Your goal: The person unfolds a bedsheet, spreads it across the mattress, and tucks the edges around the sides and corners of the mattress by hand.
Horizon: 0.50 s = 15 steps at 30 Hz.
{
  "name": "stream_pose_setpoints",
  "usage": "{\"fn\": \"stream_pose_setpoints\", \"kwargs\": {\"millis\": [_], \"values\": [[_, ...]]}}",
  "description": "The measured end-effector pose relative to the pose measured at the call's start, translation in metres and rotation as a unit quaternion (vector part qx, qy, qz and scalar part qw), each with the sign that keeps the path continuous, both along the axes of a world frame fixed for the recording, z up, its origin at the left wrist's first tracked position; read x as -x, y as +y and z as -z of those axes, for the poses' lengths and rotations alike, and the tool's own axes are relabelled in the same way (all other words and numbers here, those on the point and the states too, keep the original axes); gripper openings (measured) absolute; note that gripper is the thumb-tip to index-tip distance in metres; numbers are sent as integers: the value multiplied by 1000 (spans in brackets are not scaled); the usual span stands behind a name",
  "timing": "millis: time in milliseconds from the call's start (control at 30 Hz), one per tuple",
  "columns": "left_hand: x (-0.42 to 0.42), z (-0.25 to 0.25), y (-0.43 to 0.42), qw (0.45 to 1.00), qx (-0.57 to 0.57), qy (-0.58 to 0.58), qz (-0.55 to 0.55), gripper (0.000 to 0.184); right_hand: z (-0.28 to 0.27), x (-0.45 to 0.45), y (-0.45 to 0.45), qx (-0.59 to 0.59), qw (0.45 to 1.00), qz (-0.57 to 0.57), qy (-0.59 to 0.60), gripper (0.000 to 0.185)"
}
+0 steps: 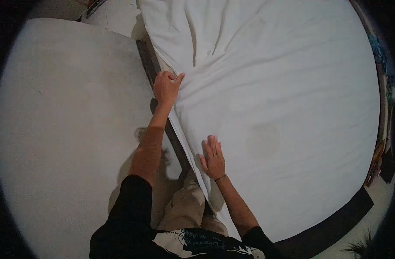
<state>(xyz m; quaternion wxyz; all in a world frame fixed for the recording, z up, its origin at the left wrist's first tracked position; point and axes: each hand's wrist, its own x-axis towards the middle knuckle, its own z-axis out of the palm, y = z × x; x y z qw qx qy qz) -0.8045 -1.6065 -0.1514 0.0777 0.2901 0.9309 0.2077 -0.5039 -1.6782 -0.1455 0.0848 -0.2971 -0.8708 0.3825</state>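
Observation:
A white bed sheet [275, 99] covers a mattress, and its side edge runs down past my legs. My left hand [166, 88] is closed on the sheet's edge at the mattress side, the thumb pointing up and folds spreading from the grip. Lower down, my right hand [213, 159] lies on top of the sheet with fingers stretched out, holding nothing. The sheet's far end, at the top, is bunched into deep creases.
A dark bed frame [338, 222] shows at the lower right corner and along the left side. A broad pale surface [68, 129] fills the left. Colourful cloths [379, 49] are at the far right; dark bristles [362, 245] stick up at the bottom right.

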Motion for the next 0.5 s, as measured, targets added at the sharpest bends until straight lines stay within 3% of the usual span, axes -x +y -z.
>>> {"fn": "stream_pose_setpoints", "kwargs": {"millis": [200, 267, 367, 433, 467, 500], "values": [[12, -86, 1, 994, 14, -74, 76, 33, -89, 58, 74, -74, 993, 94, -2, 61], [17, -92, -17, 993, -19, -72, 92, 26, -89, 66, 90, -94, 987, 130, 26, 60], [39, -117, -50, 987, -139, -79, -20, 23, -112, 72, 115, -115, 974, 190, 39, 60], [69, -167, -76, 974, -141, -117, -134, 22, -127, 68, 119, -140, 965, 216, 40, 61], [108, -131, -79, 985, -96, -48, -137, 23, -88, 85, 130, -150, 967, 205, 22, 62], [130, -137, -75, 990, -43, 28, -132, 25, -88, 87, 136, -151, 968, 201, 8, 63]]}}
